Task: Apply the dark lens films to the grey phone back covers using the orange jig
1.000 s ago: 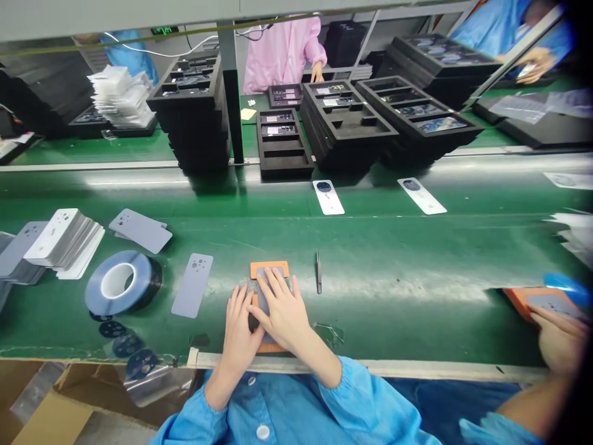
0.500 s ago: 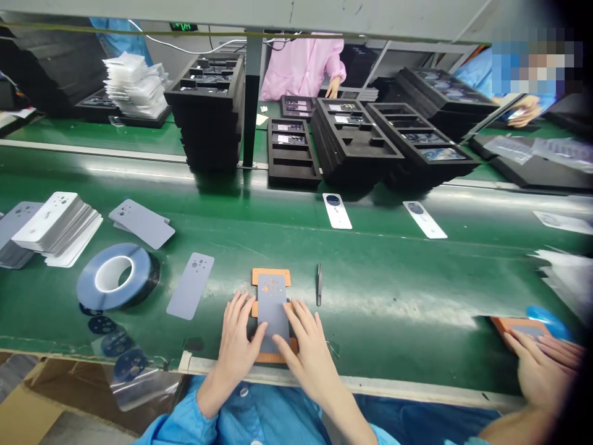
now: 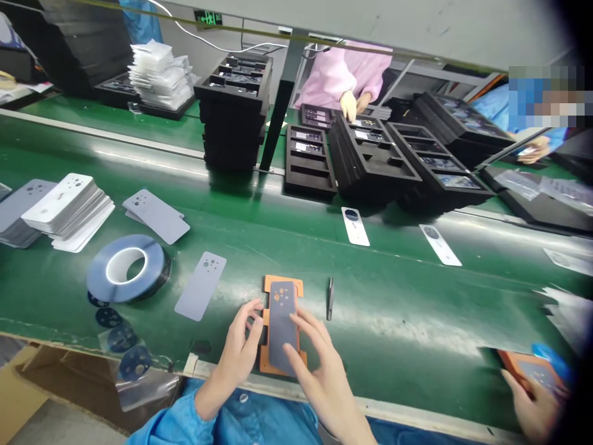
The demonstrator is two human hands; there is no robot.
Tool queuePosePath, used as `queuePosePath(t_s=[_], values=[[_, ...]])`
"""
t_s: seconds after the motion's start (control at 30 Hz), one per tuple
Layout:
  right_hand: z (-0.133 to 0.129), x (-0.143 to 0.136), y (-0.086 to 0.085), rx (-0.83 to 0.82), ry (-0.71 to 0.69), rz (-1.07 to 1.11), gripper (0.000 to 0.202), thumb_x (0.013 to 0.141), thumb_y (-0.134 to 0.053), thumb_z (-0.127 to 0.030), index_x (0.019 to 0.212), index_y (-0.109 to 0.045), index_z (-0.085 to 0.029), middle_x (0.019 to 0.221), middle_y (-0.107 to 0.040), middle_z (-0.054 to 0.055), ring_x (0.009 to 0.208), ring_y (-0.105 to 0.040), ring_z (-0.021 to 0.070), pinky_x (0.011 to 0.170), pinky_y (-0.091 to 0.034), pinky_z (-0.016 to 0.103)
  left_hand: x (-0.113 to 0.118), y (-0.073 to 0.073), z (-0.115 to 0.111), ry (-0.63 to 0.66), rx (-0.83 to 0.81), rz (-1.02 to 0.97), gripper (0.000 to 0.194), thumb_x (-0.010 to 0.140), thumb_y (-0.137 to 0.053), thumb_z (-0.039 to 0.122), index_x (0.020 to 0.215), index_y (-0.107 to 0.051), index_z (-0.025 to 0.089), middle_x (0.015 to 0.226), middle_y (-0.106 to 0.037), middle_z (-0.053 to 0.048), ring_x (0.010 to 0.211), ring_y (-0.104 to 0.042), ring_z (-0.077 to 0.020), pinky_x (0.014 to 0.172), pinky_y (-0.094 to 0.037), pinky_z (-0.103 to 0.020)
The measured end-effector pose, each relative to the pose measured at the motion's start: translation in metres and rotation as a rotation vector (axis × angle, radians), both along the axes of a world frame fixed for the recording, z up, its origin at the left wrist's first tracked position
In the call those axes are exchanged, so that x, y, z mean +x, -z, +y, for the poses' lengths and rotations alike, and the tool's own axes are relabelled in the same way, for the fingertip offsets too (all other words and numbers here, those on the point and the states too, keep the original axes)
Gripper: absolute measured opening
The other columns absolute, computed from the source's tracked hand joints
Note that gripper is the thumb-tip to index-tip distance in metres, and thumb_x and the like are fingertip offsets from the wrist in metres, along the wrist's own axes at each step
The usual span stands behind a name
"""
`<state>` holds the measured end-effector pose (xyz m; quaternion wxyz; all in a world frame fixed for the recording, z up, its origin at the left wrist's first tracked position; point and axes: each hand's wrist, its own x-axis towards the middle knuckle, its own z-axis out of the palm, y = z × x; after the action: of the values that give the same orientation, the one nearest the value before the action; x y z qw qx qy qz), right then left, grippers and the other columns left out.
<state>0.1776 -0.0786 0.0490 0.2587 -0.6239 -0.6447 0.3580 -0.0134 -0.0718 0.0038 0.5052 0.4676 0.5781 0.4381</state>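
Note:
A grey phone back panel (image 3: 281, 327) with camera holes lies over an orange jig (image 3: 283, 282) in front of me; its lower end overhangs the jig slightly, as if raised. My right hand (image 3: 324, 364) has its thumb on the panel's face and its fingertips along the right edge. Just left of the jig, my left hand (image 3: 241, 343) is off the panel, with fingers loosely bent, apart and holding nothing. Dark tweezers (image 3: 330, 299) lie right of the jig. Another grey panel (image 3: 201, 286) rests on the green bench to the left.
A roll of blue film (image 3: 99, 272) trails printed film over the front edge (image 3: 222, 374). Stacked panels (image 3: 60, 207) stand far left. Black trays (image 3: 310, 176) line the back. Two white panels (image 3: 356, 230) lie mid-bench. A co-worker's hand (image 3: 532, 402) holds another orange jig (image 3: 519, 364) at right.
My left hand has drawn off the panel and its fingers have curled. The panel's lower end now reaches past the jig's bottom edge. The camera view has shifted and tilted.

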Motion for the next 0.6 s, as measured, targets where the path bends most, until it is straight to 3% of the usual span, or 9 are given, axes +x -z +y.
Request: queuePosePath(t_s=[0.17, 0.3, 0.43, 0.53, 0.6], values=[[-0.008, -0.01, -0.016, -0.098, -0.04, 0.145, 0.039, 0.098, -0.058, -0.043, 0.132, -0.064, -0.026, 0.137, -0.066, 0.011, 0.132, -0.058, 0.0289, 0.11, -0.049, 0.044, -0.005, -0.001, 0.002, -0.014, -0.081, -0.199, 0.046, 0.103, -0.043, 0.051, 0.134, -0.059, 0.021, 0.129, -0.069, -0.011, 0.112, -0.065, -0.026, 0.097, -0.049, -0.037], [0.008, -0.018, -0.01, -0.251, -0.057, 0.044, 0.04, 0.096, -0.06, -0.045, 0.132, -0.063, -0.026, 0.121, -0.072, 0.01, 0.103, -0.07, 0.0258, 0.091, -0.058, 0.041, -0.011, 0.005, 0.011, -0.059, -0.12, -0.367, 0.043, 0.096, -0.059, 0.046, 0.129, -0.061, 0.018, 0.124, -0.072, -0.011, 0.106, -0.069, -0.0259, 0.09, -0.051, -0.033], [0.018, -0.031, 0.0, -0.385, -0.153, 0.214, 0.055, 0.093, -0.064, -0.039, 0.144, -0.051, -0.024, 0.095, -0.076, 0.005, 0.079, -0.071, 0.0209, 0.074, -0.059, 0.036, -0.016, 0.002, 0.018, -0.1, -0.169, -0.542, 0.05, 0.092, -0.064, 0.044, 0.132, -0.057, 0.016, 0.116, -0.075, -0.014, 0.095, -0.072, -0.0259, 0.078, -0.054, -0.032], [0.041, -0.038, 0.009, -0.37, -0.146, 0.366, 0.055, 0.088, -0.068, -0.036, 0.138, -0.057, -0.017, 0.084, -0.075, 0.004, 0.075, -0.072, 0.0206, 0.072, -0.059, 0.035, -0.022, -0.003, 0.02, -0.181, -0.157, -0.562, 0.059, 0.089, -0.069, 0.044, 0.138, -0.054, 0.016, 0.122, -0.073, -0.016, 0.103, -0.072, -0.0272, 0.086, -0.055, -0.035], [0.078, -0.037, 0.016, -0.308, -0.118, 0.359, 0.054, 0.083, -0.071, -0.035, 0.132, -0.062, -0.015, 0.083, -0.076, 0.006, 0.075, -0.072, 0.0211, 0.071, -0.059, 0.035, -0.031, -0.003, 0.02, -0.27, -0.12, -0.497, 0.065, 0.086, -0.071, 0.046, 0.141, -0.053, 0.017, 0.13, -0.07, -0.016, 0.111, -0.069, -0.0274, 0.093, -0.054, -0.037]])
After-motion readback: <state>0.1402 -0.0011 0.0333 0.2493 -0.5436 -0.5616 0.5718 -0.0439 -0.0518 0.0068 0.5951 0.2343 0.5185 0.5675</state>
